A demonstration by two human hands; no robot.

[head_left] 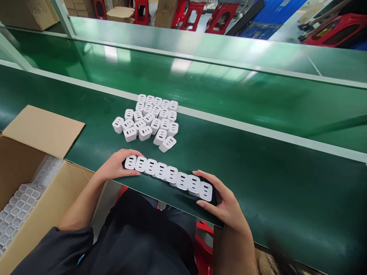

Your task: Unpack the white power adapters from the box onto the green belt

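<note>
- Wearing a dark top point(137, 235), the person faces the near edge of a green surface point(272, 168); part of a red stool point(203, 250) shows below that edge.
- At the left, an open cardboard box point(60, 202) holds lines of pale, square-topped pieces point(18, 212), and its flap point(43, 128) reaches over the surface.
- Near that same edge, the left hand point(123, 164) and the right hand point(226, 202) are well apart, each clamped by thumb and fingers on one end of a row of eight white blocks point(161, 170).
- The row's blocks stand side by side, dark slots facing up; whether the row is lifted or resting, I cannot tell.
- Just beyond, a cluster of loose white blocks point(155, 124) stands on the surface, its farther lines neat, its nearer ones askew, the nearest block tilted.
- Behind the cluster runs a pale rail point(229, 122), then a glossy green panel point(206, 86).
- Farthest off are red stools point(194, 7), a large carton point(31, 13) at the left and something blue point(275, 15) toward the right.
</note>
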